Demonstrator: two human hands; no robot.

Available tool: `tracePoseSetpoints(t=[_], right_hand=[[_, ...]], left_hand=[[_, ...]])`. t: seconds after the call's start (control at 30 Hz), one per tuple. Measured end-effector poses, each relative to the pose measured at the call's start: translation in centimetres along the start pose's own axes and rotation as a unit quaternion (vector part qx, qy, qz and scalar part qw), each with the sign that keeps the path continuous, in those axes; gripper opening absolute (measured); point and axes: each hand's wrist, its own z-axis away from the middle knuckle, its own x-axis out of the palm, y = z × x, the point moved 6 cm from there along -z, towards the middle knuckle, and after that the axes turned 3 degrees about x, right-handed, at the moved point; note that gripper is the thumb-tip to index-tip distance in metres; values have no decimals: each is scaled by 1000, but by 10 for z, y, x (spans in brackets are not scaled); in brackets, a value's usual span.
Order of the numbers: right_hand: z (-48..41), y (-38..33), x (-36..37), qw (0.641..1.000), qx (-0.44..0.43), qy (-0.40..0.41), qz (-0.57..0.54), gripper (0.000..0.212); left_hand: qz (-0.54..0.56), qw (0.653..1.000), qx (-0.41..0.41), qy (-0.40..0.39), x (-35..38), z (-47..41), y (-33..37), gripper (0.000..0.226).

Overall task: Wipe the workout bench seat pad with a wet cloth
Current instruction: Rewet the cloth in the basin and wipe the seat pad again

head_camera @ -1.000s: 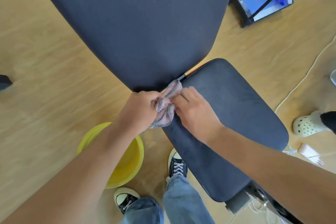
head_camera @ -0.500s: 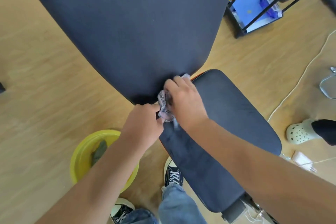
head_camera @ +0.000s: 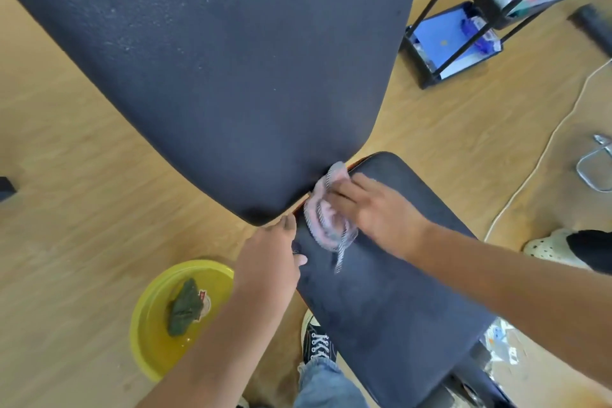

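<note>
Seat pad [head_camera: 390,291]: dark, lying at the near end of the bench, its far narrow edge meeting the bottom edge of the big back pad [head_camera: 231,60].
Cloth [head_camera: 328,215]: pinkish and bunched, with a dark patterned border, sitting on the far left corner of the seat pad, right at the gap between the two pads; one strip is trailing toward the middle of the seat.
Right hand [head_camera: 377,212]: lying palm down on the seat pad, fingers stretched out flat and pressing the right side of the cloth against the pad rather than gripping it; slightly blurred.
Left hand [head_camera: 268,262]: resting against the left edge of the seat pad near its far corner, fingers loosely curled and holding nothing, apart from the cloth; one fingertip is lying on the pad surface.
Basin [head_camera: 149,341]: yellow, standing on the wooden floor [head_camera: 82,209] to the left of the bench, with a dark green rag [head_camera: 183,306] lying inside.
Shoe [head_camera: 316,339]: black with white laces, standing on the floor just beside the left edge of the seat pad.
</note>
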Motion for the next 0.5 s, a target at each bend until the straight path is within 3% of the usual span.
tracePoseSetpoints(t=[0.07,0.13,0.3,0.4,0.5], right_hand=[[-7,66,4,991,134,-5,-1,36],[-15,115,16,959,276,-23,-56,28],[14,139,50,881,395,-80,-248,15],[116,142,61,813,491,-127,-285,26],[147,136,44,786,482,-106,-374,38]], left_hand=[[-11,1000,-1,-1,1,-1,0,60],[-8,1000,-8,2,3,-1,-1,60],[-3,1000,-11,3,6,-1,-2,66],[21,1000,-15,2,7,-2,-3,68],[35,999,-13,8,7,-1,-3,67]])
